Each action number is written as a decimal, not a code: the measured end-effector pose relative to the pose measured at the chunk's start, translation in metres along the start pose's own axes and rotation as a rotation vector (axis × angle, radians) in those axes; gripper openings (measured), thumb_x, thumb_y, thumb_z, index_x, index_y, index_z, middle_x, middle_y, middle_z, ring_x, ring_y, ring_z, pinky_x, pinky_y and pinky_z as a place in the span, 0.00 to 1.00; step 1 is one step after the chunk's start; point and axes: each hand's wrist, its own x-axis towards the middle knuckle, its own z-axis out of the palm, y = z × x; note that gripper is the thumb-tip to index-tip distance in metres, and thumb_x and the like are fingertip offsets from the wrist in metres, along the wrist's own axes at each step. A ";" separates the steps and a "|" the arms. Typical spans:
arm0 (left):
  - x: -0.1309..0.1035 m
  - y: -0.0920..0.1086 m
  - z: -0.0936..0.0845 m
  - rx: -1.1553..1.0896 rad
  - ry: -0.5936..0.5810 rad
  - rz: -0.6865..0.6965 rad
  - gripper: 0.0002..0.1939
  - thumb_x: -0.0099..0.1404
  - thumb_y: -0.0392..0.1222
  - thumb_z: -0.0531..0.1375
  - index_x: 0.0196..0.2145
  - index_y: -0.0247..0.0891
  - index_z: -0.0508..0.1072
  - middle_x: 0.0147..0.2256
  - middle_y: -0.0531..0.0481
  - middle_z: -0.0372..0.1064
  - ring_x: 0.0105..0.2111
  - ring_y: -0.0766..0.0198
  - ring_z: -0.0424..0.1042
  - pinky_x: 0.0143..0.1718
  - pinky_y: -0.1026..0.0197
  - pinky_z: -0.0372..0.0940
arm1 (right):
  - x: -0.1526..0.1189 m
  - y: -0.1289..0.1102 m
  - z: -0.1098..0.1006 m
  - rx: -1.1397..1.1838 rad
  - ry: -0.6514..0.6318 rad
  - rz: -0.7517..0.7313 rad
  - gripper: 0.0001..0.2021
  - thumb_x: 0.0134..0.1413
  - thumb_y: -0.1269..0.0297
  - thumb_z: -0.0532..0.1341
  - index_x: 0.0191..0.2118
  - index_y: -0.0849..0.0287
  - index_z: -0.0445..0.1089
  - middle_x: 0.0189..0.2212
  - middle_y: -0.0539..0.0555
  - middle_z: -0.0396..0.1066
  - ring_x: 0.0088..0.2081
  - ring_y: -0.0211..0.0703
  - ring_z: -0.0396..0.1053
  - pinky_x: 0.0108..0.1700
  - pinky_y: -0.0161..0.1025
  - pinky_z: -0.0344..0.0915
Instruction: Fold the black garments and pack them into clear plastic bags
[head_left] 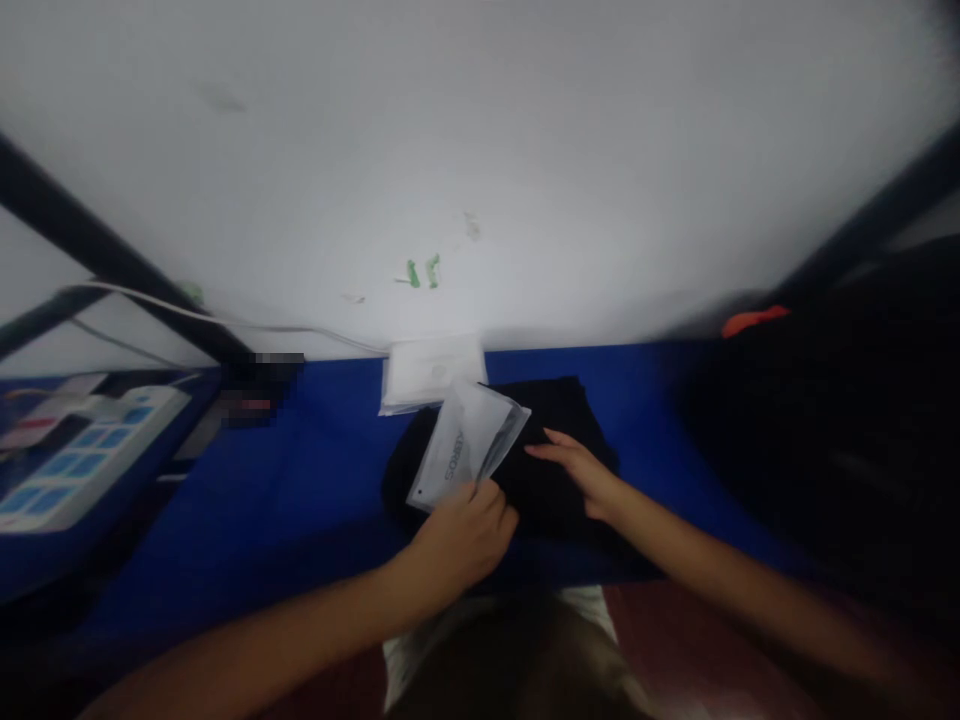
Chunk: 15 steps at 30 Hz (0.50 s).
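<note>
My left hand [480, 528] is closed on the lower edge of a translucent plastic bag [457, 445] printed with dark letters. The bag tilts over a folded black cloth item [559, 405], perhaps a garment, that lies on the blue table [300, 460]. At the right side of that cloth is my right hand [581, 468], its fingers stretched out and apart, on or just above the fabric. Behind the held bag sits a stack of whitish plastic bags [431, 368] near the wall. Motion blur softens the bag and the hands.
A white wall [600, 180] rises behind the table, with a pale cable [292, 328] along it. On the left lies a white object with blue squares [97, 450], beyond a dark post [112, 240]. A large dark mass [840, 420] with an orange piece [756, 320] fills the right.
</note>
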 end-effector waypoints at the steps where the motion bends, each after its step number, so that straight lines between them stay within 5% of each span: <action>1: 0.000 0.000 0.001 0.000 0.009 0.000 0.03 0.64 0.34 0.57 0.33 0.35 0.70 0.29 0.44 0.68 0.34 0.53 0.66 0.34 0.54 0.60 | 0.000 -0.002 0.001 0.010 -0.010 0.010 0.13 0.45 0.69 0.69 0.41 0.56 0.74 0.30 0.50 0.79 0.30 0.42 0.76 0.32 0.34 0.72; 8: 0.002 -0.003 -0.008 -0.057 0.077 0.124 0.03 0.64 0.34 0.57 0.33 0.35 0.71 0.28 0.45 0.68 0.33 0.55 0.66 0.38 0.53 0.60 | -0.001 -0.007 0.000 -0.029 -0.005 0.086 0.18 0.43 0.69 0.71 0.43 0.58 0.72 0.30 0.51 0.78 0.28 0.41 0.75 0.30 0.34 0.70; 15: 0.005 -0.006 -0.015 -0.055 0.115 0.211 0.05 0.65 0.33 0.56 0.35 0.32 0.72 0.30 0.44 0.70 0.36 0.54 0.67 0.38 0.53 0.60 | 0.011 0.015 -0.005 -0.102 0.109 0.027 0.19 0.44 0.62 0.69 0.45 0.53 0.69 0.26 0.46 0.75 0.28 0.42 0.74 0.30 0.36 0.68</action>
